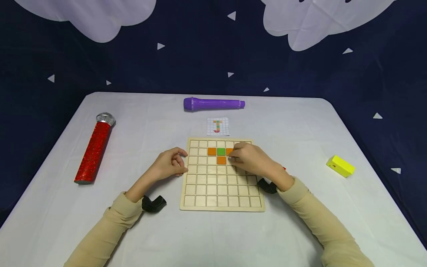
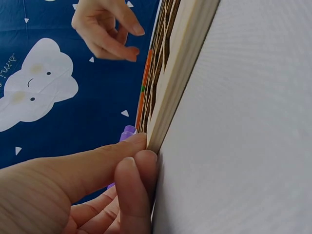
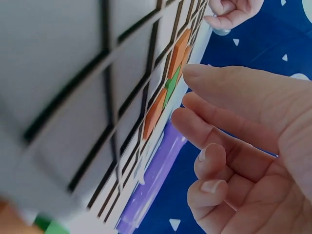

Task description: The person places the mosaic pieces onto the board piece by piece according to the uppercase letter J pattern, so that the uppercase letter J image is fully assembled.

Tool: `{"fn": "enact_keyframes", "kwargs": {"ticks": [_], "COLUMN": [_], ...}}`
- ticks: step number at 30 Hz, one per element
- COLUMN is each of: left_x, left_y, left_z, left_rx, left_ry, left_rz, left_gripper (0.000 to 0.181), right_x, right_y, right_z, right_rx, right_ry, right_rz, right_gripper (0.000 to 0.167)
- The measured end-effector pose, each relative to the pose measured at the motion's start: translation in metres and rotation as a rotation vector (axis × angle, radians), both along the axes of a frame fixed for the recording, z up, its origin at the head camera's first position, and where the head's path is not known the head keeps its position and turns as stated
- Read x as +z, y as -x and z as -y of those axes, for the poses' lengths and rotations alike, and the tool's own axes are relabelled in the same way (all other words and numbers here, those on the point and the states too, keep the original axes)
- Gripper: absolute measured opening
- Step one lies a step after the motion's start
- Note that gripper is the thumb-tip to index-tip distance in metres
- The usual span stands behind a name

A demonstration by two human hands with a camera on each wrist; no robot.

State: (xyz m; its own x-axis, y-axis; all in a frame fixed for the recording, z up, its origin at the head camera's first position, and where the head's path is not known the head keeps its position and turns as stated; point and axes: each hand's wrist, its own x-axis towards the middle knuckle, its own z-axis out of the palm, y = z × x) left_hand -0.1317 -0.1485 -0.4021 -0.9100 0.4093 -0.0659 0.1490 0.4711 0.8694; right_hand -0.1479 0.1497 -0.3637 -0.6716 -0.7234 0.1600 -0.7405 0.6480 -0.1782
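A square wooden grid board lies on the white table. Several tiles sit in its upper cells: a green tile with an orange tile to its left, another orange to its right, and one more orange tile below. My left hand is at the board's left edge, its thumb and a fingertip pinching the rim in the left wrist view. Over the upper right cells, my right hand hovers with thumb and fingers apart. Nothing shows between them in the right wrist view.
Behind the board lies a small pattern card, then a purple toy microphone. A red glittery microphone is at the left, a yellow block at the right. Blurred orange and green pieces appear low in the right wrist view.
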Motion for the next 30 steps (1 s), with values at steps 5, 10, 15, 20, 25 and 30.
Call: {"fn": "enact_keyframes", "kwargs": {"ticks": [5, 10, 15, 20, 25, 30], "left_x": [0.0, 0.001, 0.002, 0.0, 0.0, 0.002], "left_y": [0.002, 0.0, -0.002, 0.0, 0.001, 0.001], "left_z": [-0.001, 0.0, 0.0, -0.002, -0.002, -0.001], "left_rx": [0.016, 0.012, -0.012, 0.009, 0.016, 0.017], "left_ry": [0.02, 0.01, -0.025, 0.004, 0.028, 0.026], "left_rz": [0.033, 0.024, -0.022, 0.021, 0.043, 0.047], "left_gripper": [0.043, 0.043, 0.04, 0.042, 0.044, 0.044], "right_x": [0.002, 0.004, 0.006, 0.004, 0.003, 0.002], "right_y": [-0.006, -0.01, -0.012, -0.015, -0.017, -0.019], "right_z": [-0.015, -0.028, -0.04, -0.053, -0.064, -0.074], "right_rx": [-0.03, -0.078, -0.109, -0.138, -0.173, -0.201], "right_ry": [0.015, 0.026, 0.026, 0.013, -0.007, -0.012], "right_rz": [-0.027, -0.023, -0.014, -0.019, -0.015, -0.008], "right_gripper": [0.013, 0.013, 0.017, 0.019, 0.02, 0.021]}}
